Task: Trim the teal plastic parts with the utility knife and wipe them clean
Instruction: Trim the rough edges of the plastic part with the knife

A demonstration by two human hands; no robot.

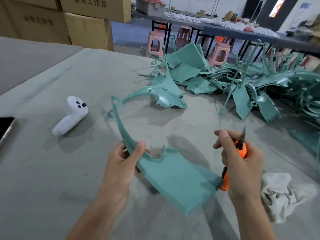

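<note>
A counter draped in grey-green cloth fills the near view, with fine shavings scattered on it near the hands. Behind it lies a workshop hall. Brown cardboard boxes are stacked at the far left, pink plastic stools stand on the floor, and long dark tables carry heaps of white goods. The boxes bear printed Chinese characters ending in 工作台; the first characters are too blurred to read.

The left hand grips a teal part above the counter, thumb on top and fingers curled beneath, where its narrow curved strip meets its broad panel. The part's long axis runs from the near right to the far left. The panel is nearest the person, and the strip arcs away to a ringed tip that points to the far left.

The right hand is wrapped round an orange utility knife, whose blade is out and points up and away. The knife's butt sits just beside the panel's right edge.

A pale rag lies crumpled at the near right. A pile of teal parts covers the far right. A white controller and a dark flat device lie to the left.
</note>
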